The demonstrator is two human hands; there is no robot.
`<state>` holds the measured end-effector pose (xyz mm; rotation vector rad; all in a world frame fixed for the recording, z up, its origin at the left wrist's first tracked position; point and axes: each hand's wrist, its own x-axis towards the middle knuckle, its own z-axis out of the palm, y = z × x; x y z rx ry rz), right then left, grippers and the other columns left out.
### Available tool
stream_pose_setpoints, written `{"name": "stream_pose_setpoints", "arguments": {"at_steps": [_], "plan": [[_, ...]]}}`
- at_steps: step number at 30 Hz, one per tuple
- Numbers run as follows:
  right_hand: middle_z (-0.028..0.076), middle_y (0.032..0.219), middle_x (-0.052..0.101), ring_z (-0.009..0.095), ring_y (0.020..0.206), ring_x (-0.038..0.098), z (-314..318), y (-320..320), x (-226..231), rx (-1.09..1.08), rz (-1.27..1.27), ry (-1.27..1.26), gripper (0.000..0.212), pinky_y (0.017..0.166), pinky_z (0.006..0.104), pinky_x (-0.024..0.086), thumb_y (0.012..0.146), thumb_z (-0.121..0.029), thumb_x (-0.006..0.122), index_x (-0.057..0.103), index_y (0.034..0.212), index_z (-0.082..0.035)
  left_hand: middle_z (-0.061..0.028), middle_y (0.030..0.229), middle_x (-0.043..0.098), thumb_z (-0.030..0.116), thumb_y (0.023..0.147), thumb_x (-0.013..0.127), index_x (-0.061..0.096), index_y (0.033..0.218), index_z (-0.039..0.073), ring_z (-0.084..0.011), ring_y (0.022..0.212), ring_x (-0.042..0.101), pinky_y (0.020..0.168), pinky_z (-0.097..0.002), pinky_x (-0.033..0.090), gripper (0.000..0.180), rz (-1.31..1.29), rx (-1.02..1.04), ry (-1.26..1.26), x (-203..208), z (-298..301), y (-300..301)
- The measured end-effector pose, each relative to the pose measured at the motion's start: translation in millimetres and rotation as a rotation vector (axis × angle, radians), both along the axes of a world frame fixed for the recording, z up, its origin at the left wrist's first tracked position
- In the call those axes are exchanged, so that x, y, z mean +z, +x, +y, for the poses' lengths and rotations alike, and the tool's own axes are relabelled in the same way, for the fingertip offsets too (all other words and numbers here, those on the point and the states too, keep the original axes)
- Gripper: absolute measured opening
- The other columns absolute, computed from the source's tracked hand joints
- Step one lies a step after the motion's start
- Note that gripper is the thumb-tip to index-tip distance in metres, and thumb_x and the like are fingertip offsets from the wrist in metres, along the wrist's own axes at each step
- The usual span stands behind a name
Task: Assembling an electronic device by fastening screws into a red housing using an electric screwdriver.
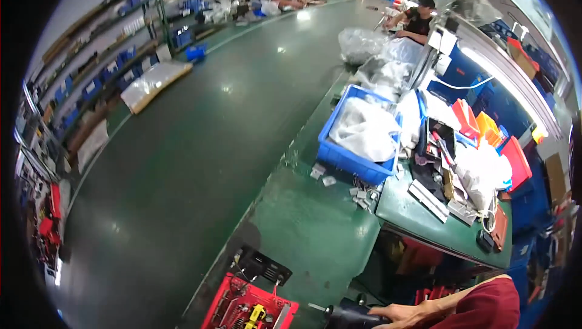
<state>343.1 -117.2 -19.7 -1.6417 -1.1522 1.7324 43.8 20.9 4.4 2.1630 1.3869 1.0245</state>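
At bottom right, the right hand [401,312] has its grip clamped on a black tool [347,315], shaft pointing left toward the red casing [265,297].

A green workbench [309,226], blue bin [348,158] and loaded shelving [160,11] show a workshop.

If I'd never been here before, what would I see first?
Probably the big bright blue crate, piled with whitish plastic, on the green table right of the picture's middle. Next might be the open red case with a yellow part inside, at the bottom edge. To its right, the person's right hand holds a black tool.
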Motion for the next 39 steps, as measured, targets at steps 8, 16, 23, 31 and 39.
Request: {"name": "stream_pose_setpoints", "arguments": {"at_steps": [8,16,23,31,39], "plan": [[0.017,0.111,0.059,0.035,0.096,0.058,95.8,39.7,2.2,0.020,-0.982,0.828,0.059,0.084,0.0433,0.048,0.090,-0.036,0.070,0.049,0.134,-0.003,-0.0165,0.088,0.073,0.010,0.094,0.070,0.071,0.094,-0.004,-0.0244,0.071,0.071,0.062,-0.0339,0.058,0.015,-0.003,0.448,0.312,4.2,-19.4,-64.9],[0.012,0.105,0.053,0.027,0.098,0.056,178.0,-89.1,-34.3,0.590,-0.530,1.586,0.032,0.084,0.0389,0.048,0.088,-0.018,0.060,0.057,0.116,-0.002,-0.0242,0.089,0.070,0.025,0.101,0.061,0.070,0.094,-0.009,-0.0332,0.080,0.064,0.072,-0.0402,0.052,0.035,-0.055,0.960,-0.036,-19.1,-57.4,-78.2],[0.010,0.092,0.050,0.026,0.090,0.055,236.7,-77.6,-17.0,0.660,-0.464,1.669,0.021,0.072,0.0372,0.043,0.079,-0.020,0.060,0.055,0.092,-0.005,-0.0221,0.078,0.067,0.021,0.096,0.069,0.068,0.087,-0.009,-0.0275,0.068,0.057,0.064,-0.0424,0.048,0.032,-0.039,0.915,0.121,-71.1,-67.5,-108.4],[0.009,0.096,0.056,0.029,0.094,0.057,383.8,-47.2,-14.0,0.345,-0.662,1.587,0.037,0.079,0.0419,0.048,0.068,-0.021,0.079,0.058,0.094,-0.005,-0.0194,0.072,0.065,0.020,0.095,0.072,0.069,0.079,-0.005,-0.0271,0.061,0.052,0.060,-0.0411,0.046,0.030,0.070,0.873,0.188,-101.8,-60.7,-113.0],[0.013,0.098,0.056,0.030,0.096,0.060,429.5,-27.1,-27.4,0.301,-0.889,1.405,0.041,0.070,0.0424,0.053,0.077,-0.017,0.076,0.053,0.109,-0.005,-0.0184,0.077,0.068,0.012,0.098,0.065,0.072,0.084,-0.004,-0.0265,0.067,0.060,0.063,-0.0365,0.049,0.022,-0.117,1.032,-0.210,-67.3,-52.2,-76.9]]}}
